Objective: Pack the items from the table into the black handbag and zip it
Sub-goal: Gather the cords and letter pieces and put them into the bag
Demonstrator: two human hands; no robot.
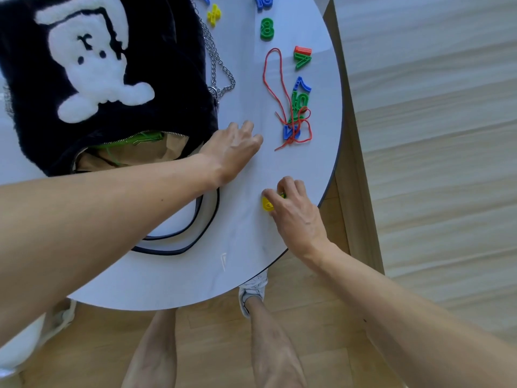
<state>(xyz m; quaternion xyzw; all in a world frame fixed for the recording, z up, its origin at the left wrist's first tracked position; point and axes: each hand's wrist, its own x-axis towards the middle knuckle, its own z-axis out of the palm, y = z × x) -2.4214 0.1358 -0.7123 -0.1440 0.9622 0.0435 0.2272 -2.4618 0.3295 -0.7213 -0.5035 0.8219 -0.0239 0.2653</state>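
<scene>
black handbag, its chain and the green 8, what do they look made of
Black handbag: looks like fuzzy plush or faux fur, matte with soft blurred edges; the white figure on it is fluffy too. Chain: likely metal, with silvery shiny links. Green 8: probably moulded plastic, with glossy saturated colour and crisp raised edges.

One black handbag [112,79], one red string [275,88], two hands, roughly ten plastic number pieces.
</scene>
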